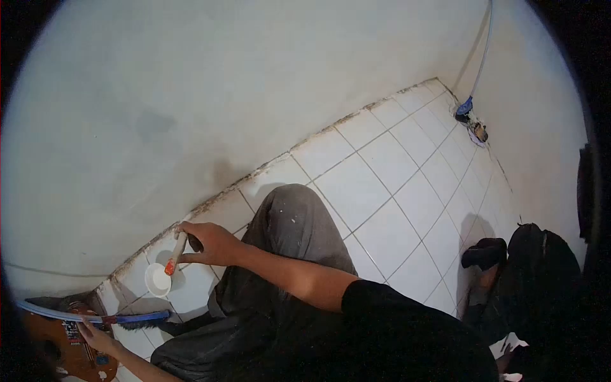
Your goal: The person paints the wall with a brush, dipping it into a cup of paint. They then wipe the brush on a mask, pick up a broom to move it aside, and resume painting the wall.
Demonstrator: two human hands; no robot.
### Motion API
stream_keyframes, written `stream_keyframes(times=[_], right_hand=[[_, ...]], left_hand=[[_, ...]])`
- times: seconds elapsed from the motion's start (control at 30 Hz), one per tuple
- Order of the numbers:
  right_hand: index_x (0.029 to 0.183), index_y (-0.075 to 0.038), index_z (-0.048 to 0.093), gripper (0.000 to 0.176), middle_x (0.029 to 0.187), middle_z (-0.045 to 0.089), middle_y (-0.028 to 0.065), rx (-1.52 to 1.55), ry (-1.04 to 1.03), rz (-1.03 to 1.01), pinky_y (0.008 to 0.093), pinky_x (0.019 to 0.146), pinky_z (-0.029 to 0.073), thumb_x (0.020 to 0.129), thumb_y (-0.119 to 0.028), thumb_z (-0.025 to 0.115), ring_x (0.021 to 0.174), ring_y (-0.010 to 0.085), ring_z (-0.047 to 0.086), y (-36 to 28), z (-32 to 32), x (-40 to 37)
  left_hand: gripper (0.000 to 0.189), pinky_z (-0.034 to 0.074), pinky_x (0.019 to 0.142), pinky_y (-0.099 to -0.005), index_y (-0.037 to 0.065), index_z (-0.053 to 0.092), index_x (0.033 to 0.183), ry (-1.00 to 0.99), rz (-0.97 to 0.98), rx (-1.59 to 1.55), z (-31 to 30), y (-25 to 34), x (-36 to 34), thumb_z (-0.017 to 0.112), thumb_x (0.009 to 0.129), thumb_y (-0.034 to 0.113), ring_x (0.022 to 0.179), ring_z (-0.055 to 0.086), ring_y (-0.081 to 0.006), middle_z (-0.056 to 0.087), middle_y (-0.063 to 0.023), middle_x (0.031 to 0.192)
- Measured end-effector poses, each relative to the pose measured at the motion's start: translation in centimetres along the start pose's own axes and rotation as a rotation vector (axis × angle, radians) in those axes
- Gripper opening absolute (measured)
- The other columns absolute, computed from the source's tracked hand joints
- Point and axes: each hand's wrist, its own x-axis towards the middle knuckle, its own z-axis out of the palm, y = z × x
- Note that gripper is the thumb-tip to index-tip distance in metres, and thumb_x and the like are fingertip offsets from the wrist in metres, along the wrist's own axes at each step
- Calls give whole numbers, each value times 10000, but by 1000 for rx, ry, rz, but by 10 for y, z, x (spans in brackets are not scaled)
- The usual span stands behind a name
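My right hand (213, 244) is closed around a short tool (175, 252) with a pale body and an orange-red end; its exact kind does not show. That orange end hangs at the rim of a small white cup (158, 281) standing on the tiles near the wall. At lower left, my left hand (97, 337) has its fingers closed on the handle of a blue broom (143, 316). The broom's dark bristles face the floor, close by my leg. Beneath the left hand and broom lies a brown guitar (48, 349) with stickers on it.
My bent knee (293, 213) rises between my right arm and the tiled floor (375, 172). A grimy wall edge runs diagonally past the cup. Another blue-headed broom (466, 107) leans in the far corner beside some debris. On the right, a person in dark clothes (538, 280) is close by.
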Motion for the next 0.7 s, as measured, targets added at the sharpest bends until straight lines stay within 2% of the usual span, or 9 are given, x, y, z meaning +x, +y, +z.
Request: stream_keyframes(times=[0.17,0.2,0.37,0.43,0.47,0.53,0.63,0.67,0.7], right_hand=[[1115,-4,530,598,646,530,83,22,-71,50,338,565,428,770,-431,767,580,211,536,-12,-6,1],[1122,-1,529,630,662,530,87,38,-79,59,352,572,431,774,-478,749,599,216,543,-7,-7,1],[1131,4,525,661,675,530,92,63,-101,61,371,577,432,784,-520,727,615,222,548,-6,-7,2],[1094,-19,529,552,637,516,78,12,-36,25,338,570,423,777,-400,772,579,200,524,-3,-4,1],[1094,-19,529,552,637,516,78,15,-40,24,338,570,423,777,-400,772,579,200,524,-2,-2,0],[1106,-25,530,552,642,520,72,3,-41,29,333,574,423,774,-390,776,588,189,524,-1,-1,1],[1114,-32,531,548,642,519,63,33,-72,53,324,574,421,770,-375,783,588,178,522,-4,-4,2],[1114,-32,531,548,642,519,63,35,-77,51,324,574,421,770,-375,783,588,178,522,-2,-3,2],[1120,-34,531,547,641,518,58,29,-81,54,321,570,420,767,-364,787,583,174,520,1,-1,2]], left_hand=[[616,471,930,-381,-20,452,1374,-24,-75,-115,-6,29,-14,581,943,401,1146,560,-313,500,-206,1367],[642,478,921,-396,-7,409,1405,-33,-235,-313,1,65,-32,588,938,396,1161,547,-323,493,-212,1369],[592,490,911,-424,0,416,1394,54,-333,-360,0,50,-22,579,943,348,1194,525,-352,485,-217,1370],[561,490,911,-438,-8,441,1367,85,-354,-313,-4,10,-8,580,942,330,1206,517,-359,489,-222,1361],[528,485,919,-450,-29,468,1315,61,68,85,-11,-51,12,582,938,321,1206,519,-355,507,-219,1336],[498,481,926,-463,-50,494,1264,34,486,485,-17,-63,15,584,934,313,1206,521,-352,525,-216,1311],[414,486,901,-442,-53,535,1174,130,424,715,-16,-39,4,571,932,282,1147,557,-303,567,-187,1232],[395,486,879,-419,-40,552,1161,172,125,132,-11,-14,-2,565,930,279,1106,569,-280,580,-167,1186],[385,486,867,-407,-34,560,1154,167,-27,-157,-11,-11,-3,562,929,278,1086,576,-268,587,-157,1163]])
